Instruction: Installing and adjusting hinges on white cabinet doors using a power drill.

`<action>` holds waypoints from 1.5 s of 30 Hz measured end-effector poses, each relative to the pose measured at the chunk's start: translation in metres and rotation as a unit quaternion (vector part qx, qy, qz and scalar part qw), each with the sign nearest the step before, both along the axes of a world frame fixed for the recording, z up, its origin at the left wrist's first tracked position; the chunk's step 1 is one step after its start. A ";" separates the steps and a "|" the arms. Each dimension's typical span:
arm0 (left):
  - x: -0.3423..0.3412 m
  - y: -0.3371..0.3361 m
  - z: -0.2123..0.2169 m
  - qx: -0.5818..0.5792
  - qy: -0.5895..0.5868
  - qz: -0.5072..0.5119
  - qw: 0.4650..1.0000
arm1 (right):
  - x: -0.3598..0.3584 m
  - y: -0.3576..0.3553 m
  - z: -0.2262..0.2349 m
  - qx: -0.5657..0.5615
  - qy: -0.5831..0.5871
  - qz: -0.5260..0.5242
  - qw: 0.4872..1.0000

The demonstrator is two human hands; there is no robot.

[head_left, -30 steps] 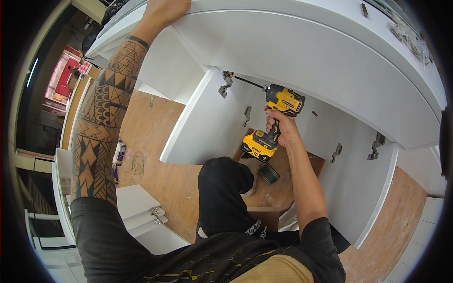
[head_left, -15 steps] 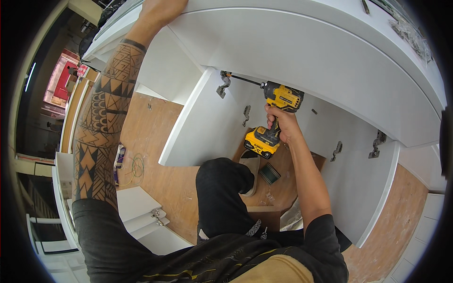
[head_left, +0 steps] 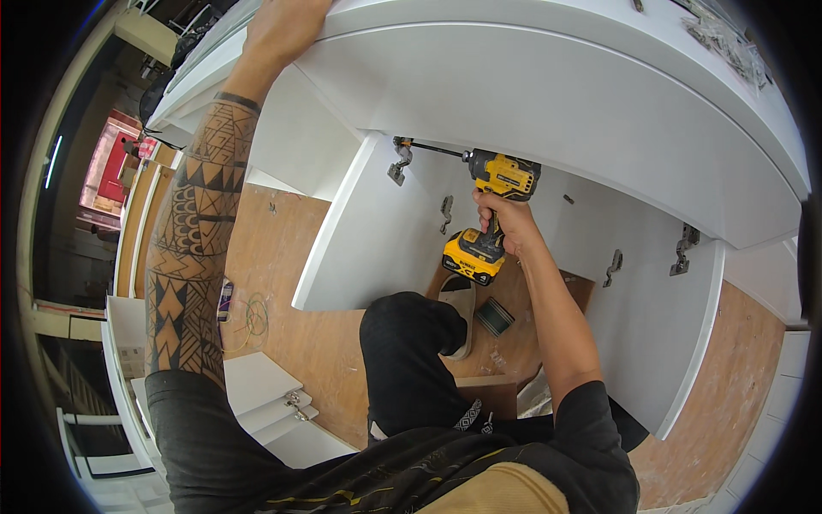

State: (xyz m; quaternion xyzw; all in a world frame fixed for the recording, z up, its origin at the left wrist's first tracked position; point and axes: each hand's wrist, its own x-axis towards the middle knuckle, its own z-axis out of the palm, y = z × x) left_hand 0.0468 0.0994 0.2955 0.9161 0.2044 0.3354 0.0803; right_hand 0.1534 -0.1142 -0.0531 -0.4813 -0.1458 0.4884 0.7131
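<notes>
My right hand (head_left: 507,219) is wrapped round the grip of a yellow and black cordless impact driver (head_left: 505,176). Its long dark bit (head_left: 438,150) points left, with the tip at a metal cabinet hinge (head_left: 399,161) where the left white door (head_left: 342,248) joins the cabinet. I cannot tell if the tip sits in a screw. My tattooed left arm reaches up to the white cabinet (head_left: 514,86), and my left hand (head_left: 287,30) lies on its top edge with the fingers out of the picture. A second hinge (head_left: 446,214) is lower on that door.
The right white door (head_left: 651,334) stands open, with hinges (head_left: 685,249) on it. White panels with hinges (head_left: 265,394) lie on the wooden floor at left, near green wire (head_left: 256,314). A small dark box (head_left: 493,316) is by my shoe. A plastic bag of hardware (head_left: 728,47) rests on the cabinet top.
My view has shifted slightly. The driver in my right hand sits a little further left in the picture, and its bit lies nearer level. My left hand stays on the cabinet edge.
</notes>
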 end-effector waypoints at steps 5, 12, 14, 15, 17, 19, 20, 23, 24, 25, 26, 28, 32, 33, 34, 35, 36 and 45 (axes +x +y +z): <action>0.003 0.013 -0.005 -0.014 0.020 -0.001 1.000 | -0.007 -0.006 -0.012 0.016 0.046 -0.003 0.999; 0.007 0.051 -0.022 0.117 -0.037 -0.031 0.992 | -0.050 -0.052 -0.039 0.048 0.154 -0.114 0.980; 0.008 0.047 -0.023 0.125 0.005 -0.008 0.992 | -0.069 -0.083 -0.034 0.020 0.189 -0.128 0.973; 0.000 0.059 -0.020 0.187 -0.008 0.000 0.982 | -0.081 -0.092 -0.033 0.022 0.180 -0.135 0.974; 0.002 0.053 -0.020 0.269 -0.017 0.017 0.963 | -0.098 -0.115 -0.031 -0.002 0.170 -0.159 0.972; 0.015 0.024 -0.008 0.348 -0.027 0.037 0.936 | -0.108 -0.132 -0.031 0.002 0.180 -0.185 0.966; 0.026 0.003 0.002 0.300 -0.004 -0.039 0.953 | -0.107 -0.140 -0.031 0.007 0.176 -0.194 0.965; 0.060 -0.060 0.014 0.214 0.024 -0.153 0.965 | -0.115 -0.152 -0.039 0.037 0.105 -0.244 0.963; 0.070 -0.069 0.013 0.176 0.025 -0.182 0.967 | -0.116 -0.149 -0.046 0.038 0.109 -0.246 0.962; 0.077 -0.069 0.011 0.177 0.030 -0.185 0.966 | -0.117 -0.145 -0.051 0.046 0.084 -0.265 0.959; 0.086 -0.070 0.009 0.199 0.036 -0.190 0.961 | -0.118 -0.142 -0.057 0.054 0.060 -0.285 0.955; 0.102 -0.065 0.008 0.218 0.056 -0.203 0.953 | -0.119 -0.137 -0.053 0.052 0.073 -0.287 0.954; 0.106 -0.056 0.011 0.280 0.063 -0.172 0.942 | -0.117 -0.136 -0.045 0.077 0.076 -0.292 0.950; 0.108 -0.060 0.011 0.290 0.063 -0.157 0.942 | -0.115 -0.137 -0.043 0.078 0.080 -0.289 0.951; 0.108 -0.067 0.013 0.293 0.073 -0.160 0.940 | -0.113 -0.137 -0.042 0.079 0.090 -0.290 0.949; 0.106 -0.074 0.013 0.283 0.072 -0.144 0.946 | -0.112 -0.137 -0.041 0.083 0.092 -0.294 0.948; 0.099 -0.071 0.016 0.276 0.069 -0.119 0.951 | -0.113 -0.135 -0.038 0.091 0.092 -0.290 0.948; -0.024 -0.136 -0.091 0.092 -0.179 -0.063 0.977 | -0.112 -0.142 -0.042 0.098 0.130 -0.288 0.944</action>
